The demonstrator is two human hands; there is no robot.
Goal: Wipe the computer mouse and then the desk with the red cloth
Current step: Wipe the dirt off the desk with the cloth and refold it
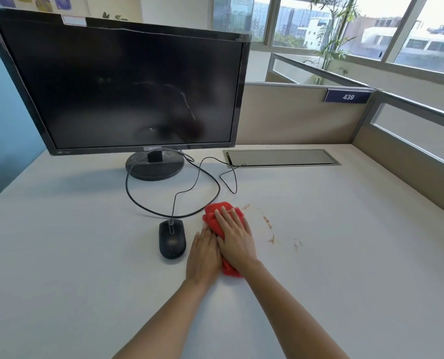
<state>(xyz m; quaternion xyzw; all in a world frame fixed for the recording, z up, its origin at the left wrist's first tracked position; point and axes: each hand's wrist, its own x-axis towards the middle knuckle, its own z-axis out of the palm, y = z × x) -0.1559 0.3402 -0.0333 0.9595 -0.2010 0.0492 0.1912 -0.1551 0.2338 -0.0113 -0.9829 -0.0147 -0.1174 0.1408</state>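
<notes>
Head view: my right hand (235, 238) lies flat on the red cloth (222, 216), its fingers (226, 216) stretched out together and pressing the bunched fabric onto the bench (345, 255). They are not curled around it, just laid on top. My left hand (204, 257) rests just beside it, fingers straight and close together, its edge touching the cloth and the right hand.

The cloth sits at the centre of the frame, its long axis running from lower right up toward the upper left. The computer mouse (172, 239) lies just left of the left hand, apart from it, pointing up the frame with its cable (163, 211) looping toward the monitor (119, 84).

The brown smears (270, 226) lie to the right of the cloth, near the right hand and on the side away from the mouse. I judge the bench wipe to be the step in hand, so the coming stroke should sweep rightward, led by the right hand.
</notes>
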